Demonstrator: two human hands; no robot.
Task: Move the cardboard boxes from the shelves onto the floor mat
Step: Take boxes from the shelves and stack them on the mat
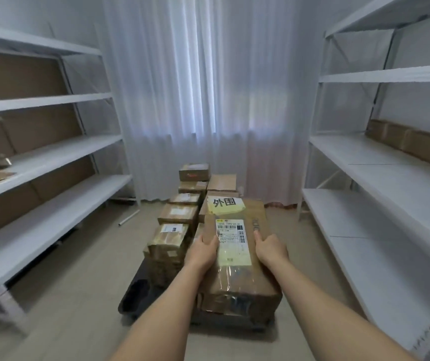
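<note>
The left hand and right hand are gripping the long brown cardboard box with yellow labels by its sides, keeping it level above the dark floor mat, beside the row of smaller taped cardboard boxes.

Head view, forward-down, perhaps close overhead

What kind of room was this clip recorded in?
Probably a small stockroom or parcel storage room. White metal shelving lines both side walls, taped cardboard boxes with shipping labels stand in rows on a dark floor mat, and both hands hold a long labelled box above it.
</note>
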